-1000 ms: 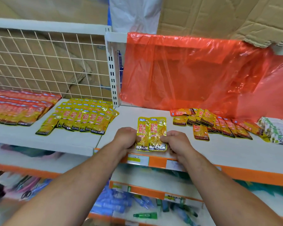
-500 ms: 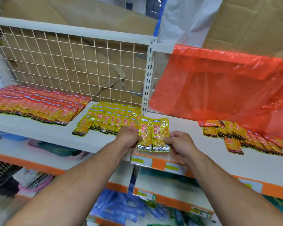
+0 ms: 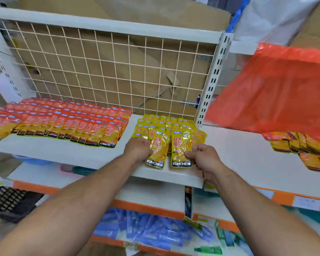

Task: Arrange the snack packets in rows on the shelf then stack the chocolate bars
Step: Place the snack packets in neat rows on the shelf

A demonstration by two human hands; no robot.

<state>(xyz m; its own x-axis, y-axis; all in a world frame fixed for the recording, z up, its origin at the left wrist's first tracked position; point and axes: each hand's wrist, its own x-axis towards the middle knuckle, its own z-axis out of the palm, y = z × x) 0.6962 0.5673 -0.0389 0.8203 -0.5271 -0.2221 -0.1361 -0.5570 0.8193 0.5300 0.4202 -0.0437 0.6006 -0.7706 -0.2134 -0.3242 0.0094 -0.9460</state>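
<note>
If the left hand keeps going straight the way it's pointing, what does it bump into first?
Probably the rows of yellow snack packets lying just beyond the left hand, which points toward the back of the shelf. Depth is hard to judge, but they look nearly touching.

Yellow packets (image 3: 180,150), black-banded base; red-orange packets (image 3: 63,124); white shelf (image 3: 63,154); translucent orange bag (image 3: 277,93).

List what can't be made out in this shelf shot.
Head view only:
- Rear rows of yellow packets: overlapped by front ones, count unclear.
- Left hand fingertips: tucked behind its packet.
- Loose packets at right: blurred, cut by the frame edge.
- Shelf back at right: hidden by orange plastic sheet.
- Chocolate bars: none identifiable.
</note>
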